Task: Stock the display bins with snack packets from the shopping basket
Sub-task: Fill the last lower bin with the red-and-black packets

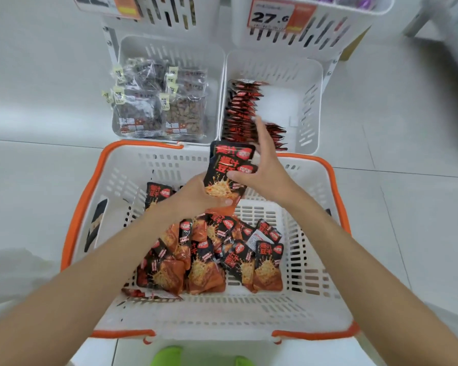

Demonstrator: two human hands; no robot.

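Pale grey floor tiles [37, 101] lie under a white rack of display bins, and a white shopping basket [90, 194] with an orange rim stands just in front of it. Above the far wall of the basket, both hands hold a small stack of held packets [229, 165], black and red with a picture of the snack on the front. The left hand [196, 196] grips the lower end of the stack, its fingers curled round it from below. The right hand [265, 167] pinches the upper right edge, thumb pressed on the front and the fingers reaching straight up behind. Below them, many loose packets [209, 260] of the same kind lie in a jumbled heap on the basket's floor, with one more leaning against the far left wall. Just beyond the hands, the lower right bin [310, 101] holds a row of packets [242, 109] standing on edge along its left side. The lower left bin [169, 46] beside it carries clear bags of nuts [159, 107] with small yellow labels. An upper bin [328, 30] bears a price tag [271, 15] reading 27.6. Green shoes [167, 356] show at the bottom edge.
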